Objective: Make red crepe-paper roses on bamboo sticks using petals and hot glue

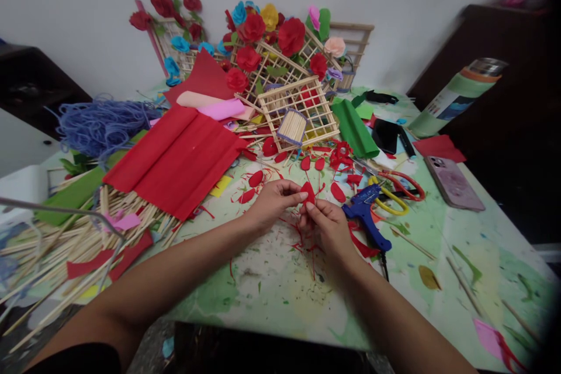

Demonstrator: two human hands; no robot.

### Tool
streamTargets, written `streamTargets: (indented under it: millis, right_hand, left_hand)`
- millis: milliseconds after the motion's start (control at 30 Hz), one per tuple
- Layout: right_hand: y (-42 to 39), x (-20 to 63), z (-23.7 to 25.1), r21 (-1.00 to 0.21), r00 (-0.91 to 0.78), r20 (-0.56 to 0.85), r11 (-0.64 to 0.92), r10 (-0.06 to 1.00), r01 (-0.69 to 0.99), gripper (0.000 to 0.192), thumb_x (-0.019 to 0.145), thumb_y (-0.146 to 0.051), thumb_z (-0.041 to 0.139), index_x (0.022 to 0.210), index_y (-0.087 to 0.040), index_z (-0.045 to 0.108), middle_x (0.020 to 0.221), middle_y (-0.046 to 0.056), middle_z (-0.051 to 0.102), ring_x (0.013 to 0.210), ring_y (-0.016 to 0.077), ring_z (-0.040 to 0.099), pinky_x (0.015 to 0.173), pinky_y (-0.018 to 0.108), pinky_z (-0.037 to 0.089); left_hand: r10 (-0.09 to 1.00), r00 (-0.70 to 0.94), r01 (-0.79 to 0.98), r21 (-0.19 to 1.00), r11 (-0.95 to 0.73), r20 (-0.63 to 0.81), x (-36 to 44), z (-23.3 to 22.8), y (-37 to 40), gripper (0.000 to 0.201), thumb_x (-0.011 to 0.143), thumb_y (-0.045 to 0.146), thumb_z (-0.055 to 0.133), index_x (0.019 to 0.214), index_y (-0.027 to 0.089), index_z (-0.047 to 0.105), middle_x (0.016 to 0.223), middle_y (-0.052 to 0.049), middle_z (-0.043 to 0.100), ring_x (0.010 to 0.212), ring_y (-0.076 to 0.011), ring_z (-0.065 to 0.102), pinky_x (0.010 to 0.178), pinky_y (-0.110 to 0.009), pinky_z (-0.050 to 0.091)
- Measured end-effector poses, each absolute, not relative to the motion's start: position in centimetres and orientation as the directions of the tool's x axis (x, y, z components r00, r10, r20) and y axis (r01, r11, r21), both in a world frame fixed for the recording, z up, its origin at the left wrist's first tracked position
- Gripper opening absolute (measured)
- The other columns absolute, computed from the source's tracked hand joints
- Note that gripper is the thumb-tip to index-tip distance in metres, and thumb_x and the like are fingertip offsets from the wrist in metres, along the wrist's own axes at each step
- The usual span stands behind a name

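Between my two hands, over the middle of the table, is a small red paper petal [308,191]. My left hand [277,201] pinches its left side between thumb and fingers. The fingers of my right hand [326,223] are closed on its lower edge. Several cut red petals [255,179] lie on the table around my hands, among thin red paper scraps. A blue glue gun [366,213] rests just right of my right hand. Behind it lie scissors with yellow handles [390,201] and scissors with red handles [409,184].
A wide red crepe paper sheet [175,158] covers wooden sticks [56,257] at left, near blue yarn [105,125]. Stick lattices [302,114] with paper flowers [291,37] stand at the back. At right are a phone [453,182], a bottle [458,96] and green paper [355,128].
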State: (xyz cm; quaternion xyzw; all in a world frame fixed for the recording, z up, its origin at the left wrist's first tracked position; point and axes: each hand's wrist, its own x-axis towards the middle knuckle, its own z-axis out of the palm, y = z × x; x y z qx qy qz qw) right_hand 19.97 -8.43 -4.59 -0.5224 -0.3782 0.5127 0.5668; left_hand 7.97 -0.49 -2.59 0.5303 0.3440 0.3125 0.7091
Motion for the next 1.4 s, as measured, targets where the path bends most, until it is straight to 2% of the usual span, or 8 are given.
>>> streamTargets:
  millis: [300,500,600,733,867,1033,1267,1400]
  right_hand:
    - [-8.8,19.4,-3.7,-0.975,0.101,-0.183,-0.167,0.978,-0.149,0.029,0.076,-0.044,0.060,0.066,-0.017,0.060,0.051,-0.001,0.058,0.039,0.0084,0.040,0.038,0.022,0.030]
    - [-8.8,19.3,-3.8,-0.987,0.072,-0.154,-0.151,0.985,-0.053,0.027,0.077,-0.041,0.058,0.064,-0.017,0.060,0.052,-0.001,0.056,0.043,0.0089,0.042,0.041,0.022,0.031]
    - [-8.7,19.3,-4.1,-0.992,0.110,-0.121,-0.118,0.986,-0.036,0.027,0.078,-0.041,0.057,0.065,-0.018,0.060,0.052,-0.001,0.056,0.044,0.0093,0.043,0.044,0.022,0.032]
    - [-8.5,19.3,-4.3,-0.995,0.169,-0.093,-0.087,0.981,-0.043,0.029,0.078,-0.044,0.056,0.064,-0.019,0.057,0.050,-0.002,0.054,0.044,0.0099,0.043,0.046,0.023,0.034]
    - [-8.5,19.2,-4.2,-0.995,0.173,-0.095,-0.088,0.980,-0.048,0.030,0.075,-0.046,0.057,0.065,-0.018,0.057,0.049,-0.002,0.054,0.044,0.0102,0.043,0.046,0.023,0.034]
    - [-8.5,19.1,-4.2,-0.993,0.166,-0.101,-0.091,0.981,-0.069,0.030,0.075,-0.047,0.057,0.070,-0.018,0.059,0.050,-0.002,0.054,0.043,0.0102,0.042,0.045,0.023,0.033]
    - [-8.5,19.2,-4.5,-0.999,0.177,-0.047,-0.050,0.983,0.013,0.030,0.077,-0.047,0.053,0.067,-0.019,0.057,0.049,-0.002,0.053,0.043,0.0106,0.042,0.043,0.023,0.033]
    - [-8.4,19.2,-4.6,-0.998,0.153,-0.037,-0.045,0.988,0.051,0.028,0.076,-0.045,0.054,0.071,-0.018,0.058,0.051,-0.001,0.055,0.045,0.0111,0.044,0.045,0.023,0.035]
  left_hand:
    - [0.815,0.561,-0.116,0.961,0.252,-0.146,7.9,-2.2,-0.1,0.022,0.065,0.032,0.074,0.068,0.013,0.065,0.059,0.002,0.058,0.054,-0.0073,0.048,0.058,-0.022,0.037]
    - [0.900,0.416,-0.207,0.950,0.232,-0.130,7.7,-2.2,1.3,0.023,0.062,0.031,0.075,0.065,0.012,0.063,0.059,0.002,0.056,0.055,-0.0068,0.046,0.056,-0.021,0.036]
    - [0.893,0.431,-0.244,0.936,0.254,-0.130,7.7,-2.2,1.5,0.028,0.065,0.037,0.074,0.066,0.012,0.061,0.058,0.002,0.053,0.052,-0.0063,0.044,0.053,-0.021,0.033]
    - [0.845,0.511,-0.142,0.955,0.259,-0.154,7.7,-2.4,0.6,0.035,0.063,0.042,0.075,0.060,0.013,0.055,0.052,0.004,0.047,0.049,-0.0057,0.038,0.048,-0.021,0.027]
    - [0.867,0.489,-0.063,0.987,0.149,-0.100,7.6,-2.5,0.1,0.037,0.063,0.042,0.074,0.054,0.014,0.051,0.050,0.005,0.045,0.048,-0.0061,0.036,0.050,-0.022,0.028]
    - [0.911,0.410,-0.004,0.999,0.051,-0.045,7.3,-2.2,0.0,0.034,0.066,0.042,0.071,0.057,0.013,0.057,0.053,0.003,0.050,0.051,-0.0074,0.039,0.052,-0.023,0.030]
    - [0.852,0.512,-0.050,0.987,0.155,-0.107,7.4,-2.6,-1.6,0.027,0.060,0.037,0.076,0.067,0.013,0.065,0.058,0.001,0.059,0.057,-0.0113,0.051,0.058,-0.024,0.037]
    - [0.908,0.410,-0.139,0.978,0.155,-0.086,7.1,-2.9,-1.2,0.026,0.057,0.034,0.079,0.065,0.013,0.065,0.062,0.000,0.061,0.059,-0.0105,0.051,0.061,-0.024,0.039]
